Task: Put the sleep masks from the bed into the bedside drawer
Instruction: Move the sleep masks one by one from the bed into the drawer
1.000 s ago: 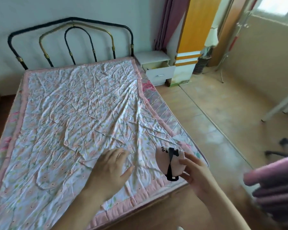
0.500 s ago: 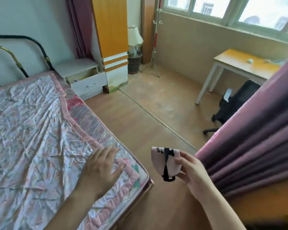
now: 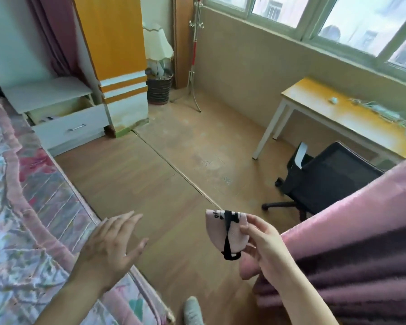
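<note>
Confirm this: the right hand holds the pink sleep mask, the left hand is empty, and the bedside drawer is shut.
One thing is wrong: the bedside drawer is not shut. The head view shows it pulled out under the white top, with its inside visible. The rest stands: the right hand holds the pink sleep mask, and the left hand is empty, fingers spread at the bed's edge.

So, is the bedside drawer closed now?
No, the bedside drawer is pulled out under the white top, and its inside shows.
</note>
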